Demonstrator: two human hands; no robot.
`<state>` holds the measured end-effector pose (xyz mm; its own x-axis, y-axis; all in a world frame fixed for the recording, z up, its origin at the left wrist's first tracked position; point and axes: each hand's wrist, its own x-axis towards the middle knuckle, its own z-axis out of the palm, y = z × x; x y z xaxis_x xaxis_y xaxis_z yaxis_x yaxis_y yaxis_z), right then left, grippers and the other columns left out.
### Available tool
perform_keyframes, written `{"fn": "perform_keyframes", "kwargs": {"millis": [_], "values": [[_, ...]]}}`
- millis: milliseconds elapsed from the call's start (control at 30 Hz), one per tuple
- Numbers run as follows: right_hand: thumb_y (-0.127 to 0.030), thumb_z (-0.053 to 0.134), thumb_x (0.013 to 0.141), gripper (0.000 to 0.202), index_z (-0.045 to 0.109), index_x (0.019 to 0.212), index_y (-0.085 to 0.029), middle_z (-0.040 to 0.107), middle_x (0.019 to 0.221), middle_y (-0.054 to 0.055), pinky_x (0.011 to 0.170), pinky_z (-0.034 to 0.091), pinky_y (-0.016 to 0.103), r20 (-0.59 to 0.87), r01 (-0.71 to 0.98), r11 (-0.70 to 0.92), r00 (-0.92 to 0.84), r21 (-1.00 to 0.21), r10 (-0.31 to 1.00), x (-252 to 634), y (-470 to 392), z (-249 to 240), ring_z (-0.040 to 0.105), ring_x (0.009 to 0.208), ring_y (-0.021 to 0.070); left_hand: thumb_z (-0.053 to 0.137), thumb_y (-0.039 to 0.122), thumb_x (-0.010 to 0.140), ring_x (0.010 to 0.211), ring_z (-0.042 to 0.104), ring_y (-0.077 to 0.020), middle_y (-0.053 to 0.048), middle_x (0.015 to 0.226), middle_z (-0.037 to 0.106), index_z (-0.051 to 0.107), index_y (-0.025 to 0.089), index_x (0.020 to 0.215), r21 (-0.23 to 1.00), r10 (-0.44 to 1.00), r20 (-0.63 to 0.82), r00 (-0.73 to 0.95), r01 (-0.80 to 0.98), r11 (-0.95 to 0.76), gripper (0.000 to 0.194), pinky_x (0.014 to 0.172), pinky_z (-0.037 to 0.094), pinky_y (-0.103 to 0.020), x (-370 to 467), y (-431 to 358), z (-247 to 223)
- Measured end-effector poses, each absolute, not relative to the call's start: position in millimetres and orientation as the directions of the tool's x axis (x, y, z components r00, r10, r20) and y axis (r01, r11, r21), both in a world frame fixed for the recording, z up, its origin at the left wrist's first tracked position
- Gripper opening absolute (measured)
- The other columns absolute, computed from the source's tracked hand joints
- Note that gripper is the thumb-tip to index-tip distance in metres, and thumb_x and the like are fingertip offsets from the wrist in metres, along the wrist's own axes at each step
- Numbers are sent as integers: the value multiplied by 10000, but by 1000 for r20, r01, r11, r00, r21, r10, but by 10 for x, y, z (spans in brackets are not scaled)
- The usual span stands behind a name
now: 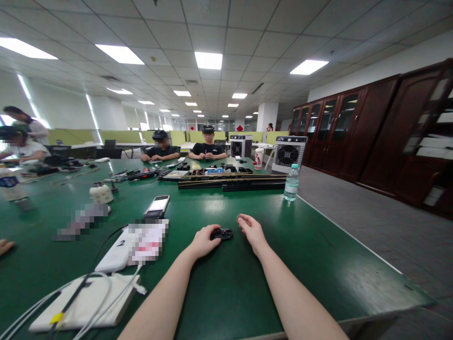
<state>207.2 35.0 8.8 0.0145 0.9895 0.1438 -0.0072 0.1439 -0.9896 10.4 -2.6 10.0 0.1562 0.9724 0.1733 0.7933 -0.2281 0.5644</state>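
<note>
On the green table lies a small black part [225, 234], perhaps a plastic housing; its exact kind is too small to make out. My left hand [205, 242] grips it from the left, thumb on the near side and fingers on the far side. To the right, my right hand [252, 230] is raised a little, with thumb and forefinger pinched together. Between those fingertips shows a tiny greyish piece [238, 217] that I cannot name. A gap separates the right fingertips from the black part.
Left of my arms are a phone [157, 206], a white power bank [115, 252], a white flat box [85, 302] and cables. A water bottle [291, 183] stands near the right edge. Black strips [255, 183] lie across the table. Several people sit beyond; another person's hand [5, 246] shows at left.
</note>
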Motion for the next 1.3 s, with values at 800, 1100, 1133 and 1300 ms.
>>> {"fn": "perform_keyframes", "kwargs": {"millis": [800, 1100, 1133, 1300], "values": [[-201, 595, 813, 225, 695, 1011, -243, 691, 1067, 48, 964, 432, 388, 407, 570, 559, -383, -602, 829, 1936, 140, 119, 577, 1048, 218, 600, 260, 769, 1131, 588, -245, -75, 1214, 642, 574, 194, 1215, 563, 968, 195, 157, 790, -242, 452, 988, 448, -347, 93, 16, 35], [-227, 642, 798, 235, 707, 1015, -292, 664, 1135, 39, 958, 420, 388, 327, 660, 540, -429, -522, 842, 1922, 117, 132, 550, 1097, 234, 606, 232, 770, 1138, 583, -239, -69, 1229, 637, 569, 200, 1229, 574, 967, 197, 161, 781, -247, 462, 995, 443, -349, 89, 21, 27], [-228, 642, 798, 235, 707, 1014, -293, 665, 1132, 37, 957, 420, 385, 326, 657, 539, -429, -527, 842, 1925, 119, 133, 553, 1093, 230, 607, 232, 769, 1138, 583, -239, -67, 1228, 638, 569, 203, 1230, 574, 968, 197, 159, 781, -245, 463, 995, 443, -348, 90, 20, 27], [-237, 632, 808, 225, 704, 1015, -289, 671, 1125, 29, 955, 421, 365, 336, 632, 551, -437, -545, 834, 1932, 149, 92, 572, 1070, 212, 604, 222, 770, 1143, 580, -244, -78, 1230, 637, 567, 185, 1240, 570, 968, 198, 155, 785, -242, 473, 1003, 437, -351, 90, 16, 33]]}}
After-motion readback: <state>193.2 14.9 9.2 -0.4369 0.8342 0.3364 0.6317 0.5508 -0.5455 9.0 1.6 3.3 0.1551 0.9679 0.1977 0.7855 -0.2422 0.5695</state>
